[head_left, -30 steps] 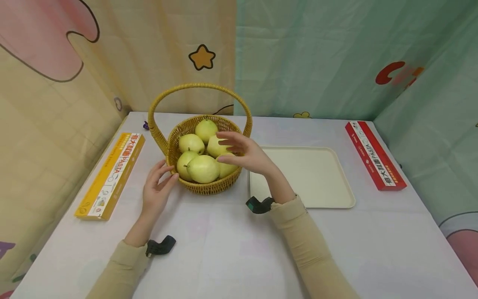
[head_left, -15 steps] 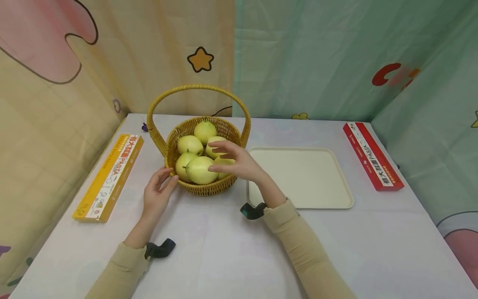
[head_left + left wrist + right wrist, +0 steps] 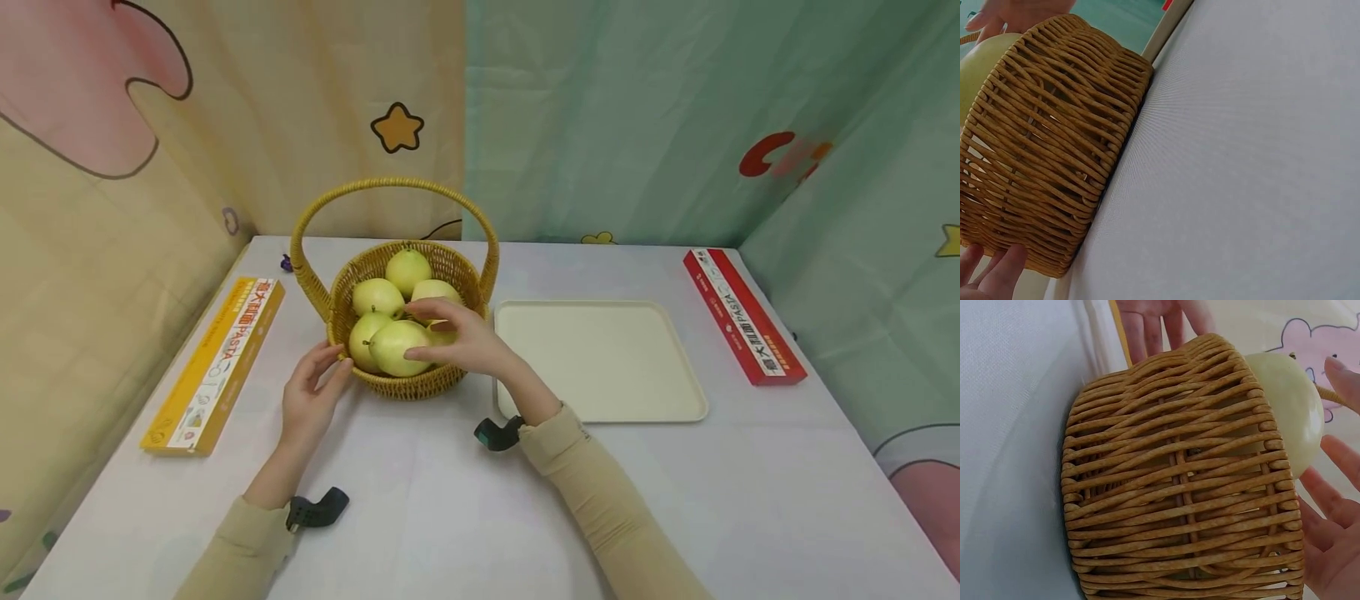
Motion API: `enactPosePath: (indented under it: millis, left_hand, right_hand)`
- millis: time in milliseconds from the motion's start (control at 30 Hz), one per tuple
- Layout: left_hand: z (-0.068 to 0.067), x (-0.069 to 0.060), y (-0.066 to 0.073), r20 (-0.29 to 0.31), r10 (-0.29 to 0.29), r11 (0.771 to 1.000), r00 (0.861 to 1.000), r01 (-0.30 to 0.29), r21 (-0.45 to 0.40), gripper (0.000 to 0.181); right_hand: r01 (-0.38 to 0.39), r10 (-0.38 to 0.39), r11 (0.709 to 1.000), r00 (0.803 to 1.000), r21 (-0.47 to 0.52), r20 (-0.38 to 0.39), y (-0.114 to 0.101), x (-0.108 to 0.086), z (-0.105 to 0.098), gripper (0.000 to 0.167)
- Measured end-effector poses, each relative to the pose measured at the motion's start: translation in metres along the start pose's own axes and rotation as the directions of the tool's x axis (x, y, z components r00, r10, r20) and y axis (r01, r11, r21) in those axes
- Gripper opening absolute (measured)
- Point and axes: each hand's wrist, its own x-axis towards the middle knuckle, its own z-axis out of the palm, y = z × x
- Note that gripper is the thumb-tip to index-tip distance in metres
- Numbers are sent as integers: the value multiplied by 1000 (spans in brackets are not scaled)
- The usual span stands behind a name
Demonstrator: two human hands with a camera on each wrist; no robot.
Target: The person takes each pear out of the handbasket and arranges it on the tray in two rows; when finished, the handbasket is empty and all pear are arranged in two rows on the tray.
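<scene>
A woven basket [image 3: 408,388] with a tall arched handle [image 3: 390,182] holds several yellow-green pears. My left hand [image 3: 309,400] is at the basket's left side, its fingertips touching the wicker near the rim; in the left wrist view those fingertips [image 3: 1007,269] meet the basket's wall [image 3: 1054,144]. Over the basket's right front, my right hand [image 3: 467,340] is spread, thumb and fingers apart around the front pear [image 3: 392,346]. In the right wrist view the thumb [image 3: 1344,378] stands off from the pear [image 3: 1288,412]; firm contact cannot be made out. The right hand partly hides the pears behind it.
A cream rectangular tray [image 3: 600,362] lies right of the basket. A yellow pasta box [image 3: 217,367] lies at the left and a red pasta box [image 3: 742,317] at the far right. Curtains [image 3: 600,125] stand behind the white table [image 3: 420,517].
My right hand has moved left and slightly down, from above the basket's right side to the front pear. The left hand stays at the basket's rim. The whole view has shifted slightly.
</scene>
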Motion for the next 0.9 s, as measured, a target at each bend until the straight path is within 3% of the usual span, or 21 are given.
enactPosePath:
  millis: [233, 600, 900]
  left_hand:
    - [-2, -2, -2, 5, 5, 1000, 1000, -5, 15, 32]
    - [-1, -2, -3, 19, 32, 998, 999, -31, -45, 31]
    - [-2, -2, -2, 13, 26, 998, 1000, -25, -63, 29]
  right_hand:
    - [59, -59, 997, 998, -53, 2, 2, 2, 7, 58]
    - [46, -42, 981, 999, -188, 24, 1, 1, 9, 59]
    - [8, 4, 970, 999, -243, 47, 3, 2, 11, 71]
